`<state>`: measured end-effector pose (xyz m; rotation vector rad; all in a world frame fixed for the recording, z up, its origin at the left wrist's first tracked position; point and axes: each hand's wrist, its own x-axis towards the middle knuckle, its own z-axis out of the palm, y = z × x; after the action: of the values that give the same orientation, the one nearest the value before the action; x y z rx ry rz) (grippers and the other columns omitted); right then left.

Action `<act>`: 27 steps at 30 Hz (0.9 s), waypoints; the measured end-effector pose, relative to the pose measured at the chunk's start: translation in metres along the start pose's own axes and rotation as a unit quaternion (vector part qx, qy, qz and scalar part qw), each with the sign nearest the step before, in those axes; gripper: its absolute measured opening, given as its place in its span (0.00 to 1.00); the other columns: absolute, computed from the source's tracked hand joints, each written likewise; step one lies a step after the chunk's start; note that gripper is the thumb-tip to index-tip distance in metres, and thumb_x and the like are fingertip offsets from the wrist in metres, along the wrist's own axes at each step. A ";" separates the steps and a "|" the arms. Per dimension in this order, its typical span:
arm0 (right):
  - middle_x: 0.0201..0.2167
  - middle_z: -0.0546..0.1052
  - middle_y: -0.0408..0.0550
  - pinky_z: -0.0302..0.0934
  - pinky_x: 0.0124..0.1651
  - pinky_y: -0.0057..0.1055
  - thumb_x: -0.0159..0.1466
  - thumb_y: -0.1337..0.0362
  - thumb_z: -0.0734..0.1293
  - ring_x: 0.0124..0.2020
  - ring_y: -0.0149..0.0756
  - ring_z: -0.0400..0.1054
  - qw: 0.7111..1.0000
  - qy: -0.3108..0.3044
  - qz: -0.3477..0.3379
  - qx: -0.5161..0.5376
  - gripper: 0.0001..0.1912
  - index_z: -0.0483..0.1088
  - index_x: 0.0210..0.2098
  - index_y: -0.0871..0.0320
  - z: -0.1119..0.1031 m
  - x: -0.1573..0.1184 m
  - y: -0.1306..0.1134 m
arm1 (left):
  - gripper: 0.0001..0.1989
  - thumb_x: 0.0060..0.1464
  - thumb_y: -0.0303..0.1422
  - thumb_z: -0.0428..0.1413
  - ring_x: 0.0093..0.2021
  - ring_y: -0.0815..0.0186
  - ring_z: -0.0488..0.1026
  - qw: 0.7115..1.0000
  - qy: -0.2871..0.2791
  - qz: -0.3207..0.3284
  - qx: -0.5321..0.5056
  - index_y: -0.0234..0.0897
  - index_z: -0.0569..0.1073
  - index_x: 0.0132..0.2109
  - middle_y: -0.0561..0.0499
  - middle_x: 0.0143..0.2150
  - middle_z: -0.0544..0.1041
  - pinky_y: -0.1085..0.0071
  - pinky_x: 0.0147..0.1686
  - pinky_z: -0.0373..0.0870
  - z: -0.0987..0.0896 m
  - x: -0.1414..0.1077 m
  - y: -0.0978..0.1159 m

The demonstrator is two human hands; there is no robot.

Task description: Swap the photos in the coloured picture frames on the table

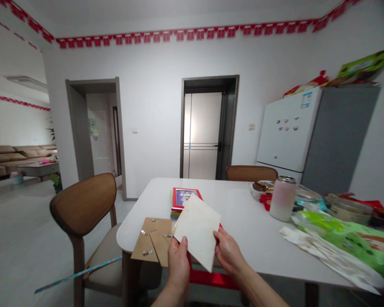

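Above the near edge of the table, a blank off-white sheet of stiff card (198, 230) is held up and tilted. My left hand (179, 260) pinches its lower left side, with the thumb on top. My right hand (227, 249) grips the right edge. Below and partly behind the card, a red frame-like piece (213, 279) shows; the card and my hands hide much of it. Brown backing boards (144, 238) with metal clips lie overlapping to the left of my left hand. Past the card rests a stack topped by a red picture frame (178, 204) with a photo in it.
The white table (243, 230) fills the middle. On its right stand a pink-white tumbler (283, 199), a green wipes pack (345, 238), white cloth (326, 251) and several containers. Wooden chairs are at the left (86, 204) and far side (252, 172).
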<state>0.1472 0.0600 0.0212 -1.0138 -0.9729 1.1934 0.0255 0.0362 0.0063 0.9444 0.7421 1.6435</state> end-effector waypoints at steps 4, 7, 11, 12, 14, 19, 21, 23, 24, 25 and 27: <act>0.26 0.76 0.49 0.63 0.27 0.29 0.46 0.73 0.55 0.25 0.36 0.70 0.998 -0.011 0.061 -0.015 0.24 0.64 0.43 0.63 -0.033 0.013 -0.017 | 0.22 0.47 0.31 0.49 0.49 0.63 0.64 0.992 -0.008 -0.016 0.122 0.30 0.61 0.51 0.40 0.50 0.66 0.70 0.48 0.61 -0.015 0.004 0.005; 0.22 0.76 0.49 0.62 0.25 0.28 0.45 0.74 0.55 0.22 0.35 0.70 0.993 -0.016 0.086 -0.079 0.25 0.66 0.42 0.64 -0.048 0.020 -0.014 | 0.21 0.45 0.28 0.49 0.51 0.64 0.63 0.947 -0.067 0.013 0.314 0.32 0.64 0.49 0.43 0.50 0.67 0.69 0.51 0.57 -0.020 -0.001 0.007; 0.19 0.75 0.48 0.61 0.23 0.26 0.45 0.73 0.53 0.21 0.35 0.69 0.980 -0.010 0.070 -0.187 0.23 0.68 0.39 0.65 -0.051 0.028 0.000 | 0.23 0.41 0.28 0.51 0.52 0.60 0.60 0.862 -0.156 0.044 0.481 0.31 0.65 0.49 0.42 0.52 0.65 0.65 0.53 0.54 -0.023 -0.015 0.001; 0.18 0.75 0.48 0.61 0.23 0.26 0.46 0.73 0.54 0.21 0.35 0.69 0.976 -0.007 0.064 -0.206 0.23 0.69 0.38 0.65 -0.050 0.030 0.003 | 0.24 0.41 0.28 0.51 0.53 0.59 0.59 0.850 -0.172 0.049 0.495 0.30 0.65 0.49 0.41 0.53 0.63 0.64 0.53 0.53 -0.024 -0.017 -0.001; 0.17 0.75 0.48 0.60 0.24 0.25 0.46 0.73 0.54 0.21 0.35 0.69 0.972 0.001 0.053 -0.229 0.21 0.70 0.36 0.66 -0.048 0.036 0.008 | 0.25 0.40 0.29 0.52 0.55 0.58 0.56 0.836 -0.193 0.065 0.509 0.30 0.64 0.50 0.40 0.55 0.61 0.63 0.54 0.52 -0.026 -0.020 -0.005; 0.19 0.75 0.48 0.59 0.25 0.24 0.47 0.73 0.55 0.22 0.34 0.69 0.960 0.018 0.023 -0.278 0.20 0.71 0.35 0.67 -0.049 0.045 0.011 | 0.25 0.41 0.30 0.52 0.56 0.58 0.55 0.821 -0.209 0.069 0.526 0.30 0.64 0.50 0.39 0.55 0.60 0.62 0.55 0.51 -0.028 -0.019 -0.004; 0.21 0.76 0.48 0.59 0.25 0.24 0.48 0.72 0.54 0.24 0.33 0.69 0.955 0.021 0.012 -0.296 0.20 0.71 0.37 0.67 -0.051 0.046 0.012 | 0.25 0.42 0.31 0.52 0.56 0.58 0.55 0.817 -0.213 0.066 0.532 0.30 0.64 0.50 0.39 0.55 0.60 0.62 0.55 0.51 -0.028 -0.019 -0.002; 0.22 0.76 0.47 0.59 0.25 0.23 0.49 0.71 0.54 0.24 0.33 0.69 0.947 0.026 0.006 -0.319 0.20 0.70 0.38 0.66 -0.051 0.047 0.013 | 0.24 0.42 0.31 0.52 0.56 0.58 0.55 0.814 -0.218 0.068 0.534 0.29 0.64 0.50 0.39 0.55 0.60 0.63 0.55 0.51 -0.027 -0.019 -0.001; 0.23 0.76 0.47 0.59 0.25 0.23 0.50 0.70 0.54 0.24 0.33 0.69 0.943 0.028 0.004 -0.332 0.21 0.70 0.39 0.66 -0.052 0.047 0.014 | 0.25 0.42 0.31 0.52 0.56 0.57 0.55 0.813 -0.219 0.070 0.535 0.28 0.64 0.50 0.38 0.55 0.60 0.63 0.55 0.51 -0.027 -0.019 -0.001; 0.23 0.76 0.47 0.58 0.25 0.23 0.50 0.70 0.54 0.24 0.32 0.69 0.938 0.031 0.002 -0.346 0.21 0.70 0.39 0.66 -0.052 0.048 0.015 | 0.25 0.42 0.31 0.52 0.56 0.57 0.55 0.811 -0.220 0.072 0.537 0.28 0.64 0.50 0.38 0.55 0.60 0.63 0.55 0.51 -0.028 -0.019 0.000; 0.24 0.76 0.47 0.58 0.25 0.22 0.50 0.69 0.54 0.25 0.32 0.69 0.926 0.036 -0.003 -0.376 0.21 0.70 0.40 0.66 -0.051 0.051 0.016 | 0.24 0.43 0.31 0.52 0.56 0.58 0.55 0.807 -0.223 0.072 0.543 0.28 0.63 0.50 0.38 0.55 0.59 0.63 0.55 0.51 -0.028 -0.019 0.000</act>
<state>0.1983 0.1068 -0.0045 -1.6349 -1.4160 0.7594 0.0040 0.0178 -0.0115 2.1444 1.3145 0.9245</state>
